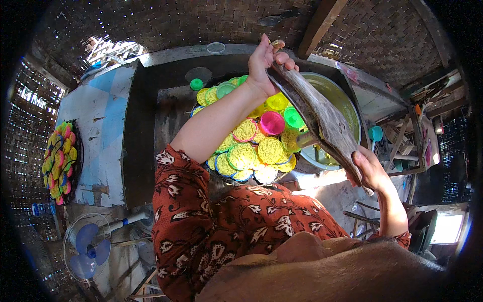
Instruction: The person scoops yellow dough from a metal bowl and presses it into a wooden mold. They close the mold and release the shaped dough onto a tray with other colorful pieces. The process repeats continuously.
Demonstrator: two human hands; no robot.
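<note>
Both my hands hold a long wooden lever press [328, 102] slantwise in front of me. My left hand [269, 62] is around its upper end, and some yellow dough sticks to a fingertip. My right hand [368, 168] grips the lower end. A short cylinder [306, 139] juts from the press's left side. Below the press stands a large metal basin [353, 109] with yellowish residue on its wall. Left of it, partly hidden by my left forearm, lies a heap of round yellow noodle cakes [241, 155]. Among them are a pink plastic cup [272, 123] and a green plastic cup [293, 117].
A blue-and-white board [102, 124] rises at the left, with a tray of colourful noodle cakes [60, 162] beyond it. A fan [88, 247] stands at lower left. One small green cup [196, 84] sits behind the heap. Woven walls [188, 22] enclose the back.
</note>
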